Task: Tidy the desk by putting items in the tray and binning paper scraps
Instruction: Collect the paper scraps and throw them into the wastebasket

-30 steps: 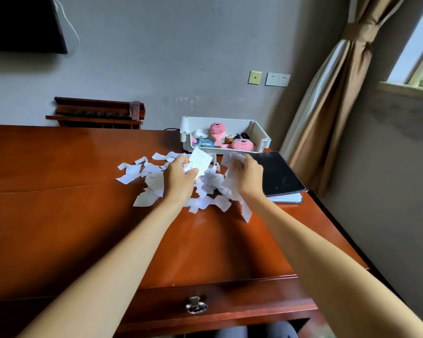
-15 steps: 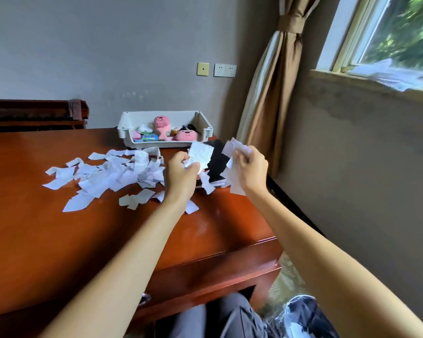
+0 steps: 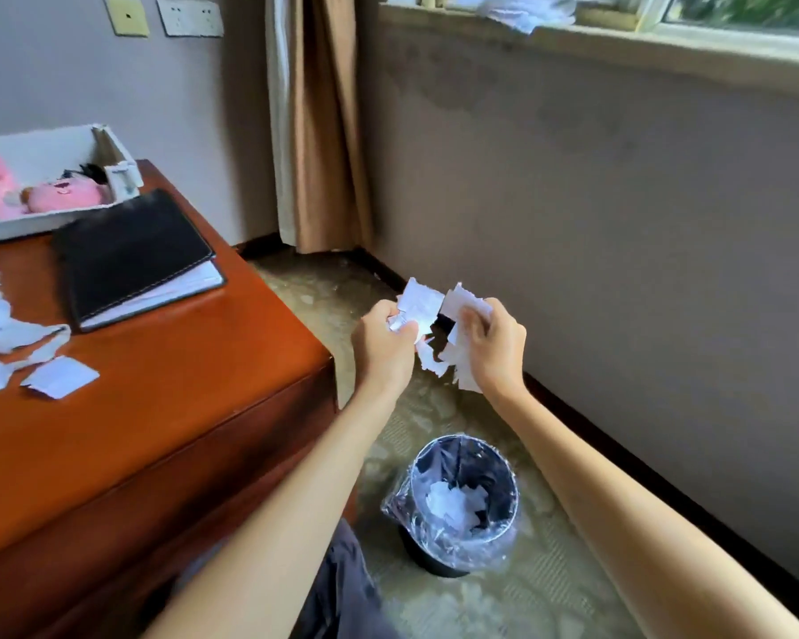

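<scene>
My left hand [image 3: 384, 348] and my right hand [image 3: 497, 348] each grip a bunch of white paper scraps [image 3: 427, 311], held together in the air to the right of the desk, above the floor. Below them and nearer to me stands a black bin [image 3: 462, 505] with a clear plastic liner and white scraps inside. More paper scraps [image 3: 28, 362] lie on the wooden desk [image 3: 167, 375] at the left. The white tray [image 3: 42, 219] at the desk's back holds pink plush toys [image 3: 65, 193] and small items.
A black notebook [image 3: 135, 251] lies on the desk in front of the tray. A brown curtain [image 3: 324, 122] hangs in the corner. The wall and its dark skirting run close along the right. A window sill with papers [image 3: 527, 11] is at top right.
Both hands lifted handfuls of scraps off the desk and carried them right, past the desk's edge. The view swung right and down, so the bin now shows.
</scene>
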Available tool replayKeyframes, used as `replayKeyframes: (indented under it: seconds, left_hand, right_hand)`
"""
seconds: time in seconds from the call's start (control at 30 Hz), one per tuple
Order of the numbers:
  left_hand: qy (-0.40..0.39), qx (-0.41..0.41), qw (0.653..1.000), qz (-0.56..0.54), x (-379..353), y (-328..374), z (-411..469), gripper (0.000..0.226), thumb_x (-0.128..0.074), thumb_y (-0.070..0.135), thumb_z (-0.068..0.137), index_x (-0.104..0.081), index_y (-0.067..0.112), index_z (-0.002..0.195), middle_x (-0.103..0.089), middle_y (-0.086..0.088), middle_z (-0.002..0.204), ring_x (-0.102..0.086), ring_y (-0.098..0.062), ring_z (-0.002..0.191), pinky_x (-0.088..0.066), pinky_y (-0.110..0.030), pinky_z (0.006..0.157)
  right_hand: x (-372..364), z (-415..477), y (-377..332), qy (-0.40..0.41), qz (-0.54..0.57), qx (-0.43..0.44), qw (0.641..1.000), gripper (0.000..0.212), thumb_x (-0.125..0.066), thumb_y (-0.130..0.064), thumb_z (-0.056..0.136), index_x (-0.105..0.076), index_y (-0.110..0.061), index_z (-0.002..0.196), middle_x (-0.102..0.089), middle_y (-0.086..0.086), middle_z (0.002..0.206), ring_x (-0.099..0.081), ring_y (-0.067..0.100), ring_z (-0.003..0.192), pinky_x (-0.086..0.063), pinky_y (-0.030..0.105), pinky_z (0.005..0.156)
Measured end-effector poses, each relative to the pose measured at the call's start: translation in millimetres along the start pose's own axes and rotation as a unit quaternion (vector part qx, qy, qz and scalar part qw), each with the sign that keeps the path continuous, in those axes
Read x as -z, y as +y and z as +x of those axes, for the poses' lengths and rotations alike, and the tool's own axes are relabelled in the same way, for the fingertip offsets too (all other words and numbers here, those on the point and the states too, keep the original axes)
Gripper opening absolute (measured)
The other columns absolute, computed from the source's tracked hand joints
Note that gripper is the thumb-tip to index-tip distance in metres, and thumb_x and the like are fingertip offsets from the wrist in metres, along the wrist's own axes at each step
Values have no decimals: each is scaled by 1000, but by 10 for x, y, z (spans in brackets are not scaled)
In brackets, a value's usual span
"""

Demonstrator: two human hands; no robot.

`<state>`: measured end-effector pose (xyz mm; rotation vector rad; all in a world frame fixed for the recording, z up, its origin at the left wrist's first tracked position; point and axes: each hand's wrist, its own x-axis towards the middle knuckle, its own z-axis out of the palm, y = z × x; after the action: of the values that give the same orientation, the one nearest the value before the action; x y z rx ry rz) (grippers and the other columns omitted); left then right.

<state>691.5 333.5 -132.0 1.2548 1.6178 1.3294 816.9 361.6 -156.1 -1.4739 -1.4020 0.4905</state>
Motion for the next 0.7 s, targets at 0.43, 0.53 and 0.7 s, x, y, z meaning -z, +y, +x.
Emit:
replayKeyframes:
  seconds: [0.43,0.53,0.7]
  left_hand:
    - [-125,174,968,129,-1403,-1336,249,14,-47,-3,80,-45,10,74,-43,-4,70,-46,-20,70,-35,-30,58]
    - [-161,197,953,167,-1572,-1614,300,13,-46,-3,82,-47,9,78,-46,-9,75,-44,-20,73,-31,-28,53]
    - [-205,263,920,207,-1812,-2193,330,14,-43,-7,84,-43,6,81,-41,-3,68,-39,-17,74,-29,-27,51]
  right_hand:
    - [-164,-70,2018,-77,-141,-215,963,25,-33,-3,92,-53,8,84,-44,4,70,-34,16,66,-25,28,53]
    - [-267,-119,2356,-99,-159,-238,953,26,-32,-2,93,-56,6,86,-46,3,72,-36,16,67,-27,29,54]
    - [-456,-215,2866,-138,-189,-292,927,28,-31,-2,93,-35,-8,66,-34,-6,62,-28,11,58,-18,24,47]
